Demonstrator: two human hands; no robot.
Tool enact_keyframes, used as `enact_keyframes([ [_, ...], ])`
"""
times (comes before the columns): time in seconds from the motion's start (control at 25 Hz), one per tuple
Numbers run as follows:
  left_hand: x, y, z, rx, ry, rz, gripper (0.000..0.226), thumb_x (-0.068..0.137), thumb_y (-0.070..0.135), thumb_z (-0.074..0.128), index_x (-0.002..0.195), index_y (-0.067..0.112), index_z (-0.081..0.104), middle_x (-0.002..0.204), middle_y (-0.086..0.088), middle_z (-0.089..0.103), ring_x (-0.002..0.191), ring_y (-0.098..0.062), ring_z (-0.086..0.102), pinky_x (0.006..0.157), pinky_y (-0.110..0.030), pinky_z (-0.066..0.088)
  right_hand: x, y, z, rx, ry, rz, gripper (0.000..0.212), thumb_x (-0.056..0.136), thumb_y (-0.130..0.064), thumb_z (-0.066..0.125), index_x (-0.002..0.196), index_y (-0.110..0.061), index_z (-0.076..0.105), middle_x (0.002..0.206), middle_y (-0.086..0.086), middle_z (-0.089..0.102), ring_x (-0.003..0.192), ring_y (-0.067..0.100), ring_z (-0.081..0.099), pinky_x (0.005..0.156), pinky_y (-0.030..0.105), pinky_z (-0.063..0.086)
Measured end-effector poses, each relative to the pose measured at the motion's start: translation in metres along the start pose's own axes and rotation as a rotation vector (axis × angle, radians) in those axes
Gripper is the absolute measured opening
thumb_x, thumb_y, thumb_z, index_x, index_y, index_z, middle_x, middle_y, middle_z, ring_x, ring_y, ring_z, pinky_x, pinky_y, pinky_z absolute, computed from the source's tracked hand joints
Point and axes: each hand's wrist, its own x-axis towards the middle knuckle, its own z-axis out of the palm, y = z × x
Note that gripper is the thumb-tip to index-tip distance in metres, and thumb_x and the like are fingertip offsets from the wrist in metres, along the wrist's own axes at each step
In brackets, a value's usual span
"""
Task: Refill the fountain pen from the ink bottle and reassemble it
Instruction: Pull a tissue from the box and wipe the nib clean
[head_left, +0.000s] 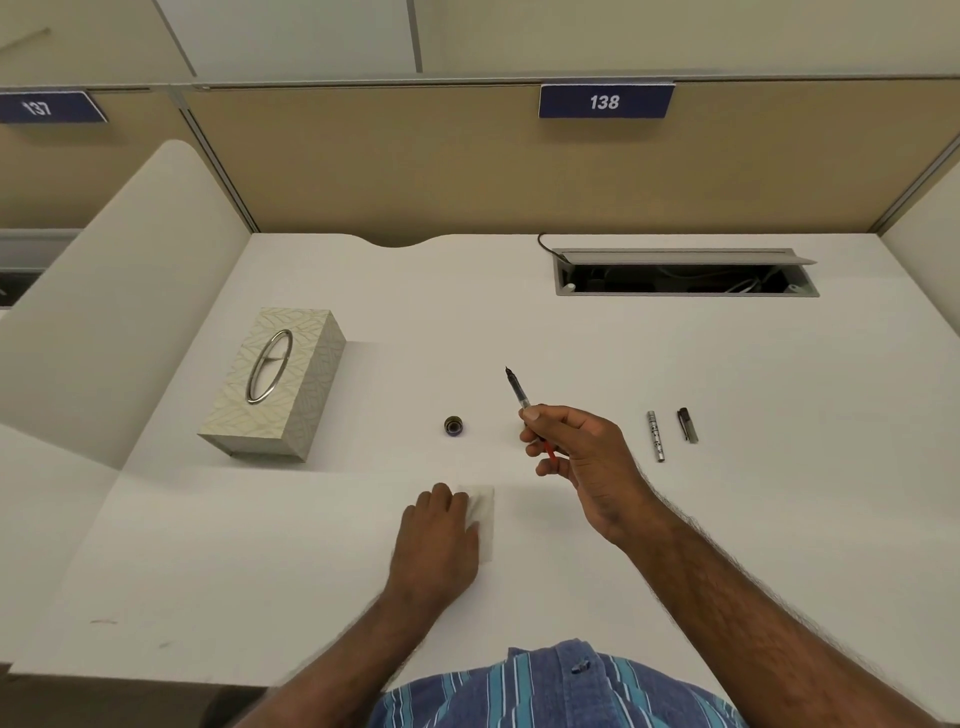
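My right hand (582, 462) is raised above the desk, pinching the fountain pen's nib section (517, 387). The dark nib points up and away, and a red end of it shows below my fingers. My left hand (439, 540) rests palm down on a white tissue (483, 512), fingers curled onto its left part. A small dark round ink bottle or bottle cap (454, 426) with a purple rim stands left of my right hand. The silver pen barrel (655, 436) and the dark pen cap (687, 425) lie apart to the right.
A patterned tissue box (278, 384) with a metal oval opening stands at the left. An open cable tray (685, 275) is sunk into the white desk (311, 571) at the back right. Partition walls close off the back and both sides.
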Motion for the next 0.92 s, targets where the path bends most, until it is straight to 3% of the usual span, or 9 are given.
enact_keyframes([
  [0.08,-0.002,0.003,-0.008,-0.065,-0.027,-0.053,0.053,0.097,0.059,0.051,0.130,0.020,0.066,0.120,0.000,0.065,0.105,-0.021,0.061,0.091,-0.036,0.053,0.000,0.000,-0.001,-0.002,0.002,-0.002,0.020,0.094,-0.026,0.079,0.102,-0.009,0.083,0.088,0.005,0.077,0.079,0.020,0.066,0.068,0.034,0.053],
  [0.16,-0.002,0.004,-0.018,-0.171,-0.017,-0.097,0.059,0.099,0.063,0.046,0.137,0.022,0.063,0.127,0.001,0.063,0.113,-0.019,0.058,0.098,-0.032,0.048,0.001,0.000,-0.002,-0.004,0.005,-0.004,0.021,0.094,-0.027,0.079,0.102,-0.008,0.083,0.088,0.005,0.077,0.079,0.019,0.067,0.068,0.034,0.053],
  [0.32,0.002,0.001,-0.021,-0.289,-0.054,-0.248,0.065,0.090,0.059,0.066,0.142,0.023,0.049,0.135,0.005,0.055,0.121,-0.019,0.056,0.103,-0.034,0.047,0.001,0.001,-0.002,0.000,0.006,0.000,0.021,0.094,-0.027,0.079,0.103,-0.008,0.083,0.088,0.005,0.077,0.079,0.019,0.067,0.068,0.034,0.053],
  [0.4,0.002,0.001,-0.016,-0.327,-0.078,-0.314,0.058,0.089,0.051,0.071,0.133,0.021,0.047,0.128,0.004,0.057,0.116,-0.021,0.060,0.097,-0.035,0.051,0.000,0.002,-0.001,0.001,0.007,-0.001,0.020,0.094,-0.026,0.079,0.102,-0.008,0.083,0.088,0.004,0.077,0.078,0.019,0.067,0.068,0.034,0.053],
  [0.52,-0.001,0.002,-0.010,-0.344,-0.017,-0.286,0.026,0.093,0.021,0.068,0.112,0.023,0.050,0.109,0.003,0.059,0.100,-0.022,0.062,0.082,-0.030,0.052,0.000,0.001,-0.003,-0.004,0.005,-0.004,0.019,0.094,-0.027,0.078,0.100,-0.009,0.083,0.089,0.004,0.076,0.078,0.018,0.067,0.068,0.033,0.053],
  [0.64,-0.002,0.006,-0.007,-0.239,0.015,-0.179,0.023,0.091,0.010,0.069,0.109,0.023,0.061,0.105,0.001,0.062,0.091,-0.017,0.059,0.078,-0.029,0.054,0.000,0.002,-0.003,-0.007,0.008,0.001,0.019,0.094,-0.027,0.078,0.100,-0.010,0.083,0.089,0.004,0.077,0.079,0.018,0.067,0.068,0.033,0.053],
  [0.8,-0.009,0.015,-0.004,-0.111,-0.030,-0.083,0.031,0.100,0.030,0.055,0.129,0.021,0.062,0.125,0.001,0.062,0.105,-0.016,0.058,0.091,-0.028,0.051,0.000,0.002,-0.002,-0.008,0.009,0.002,0.019,0.094,-0.027,0.079,0.100,-0.010,0.083,0.088,0.005,0.077,0.078,0.019,0.068,0.067,0.033,0.054],
  [0.92,-0.014,0.015,-0.007,-0.145,0.045,-0.069,0.040,0.102,0.049,0.048,0.122,0.021,0.068,0.119,0.004,0.068,0.100,-0.016,0.062,0.091,-0.030,0.051,0.000,0.002,-0.004,-0.006,0.018,-0.001,0.020,0.094,-0.027,0.078,0.101,-0.009,0.083,0.089,0.005,0.077,0.078,0.019,0.067,0.068,0.033,0.053],
])
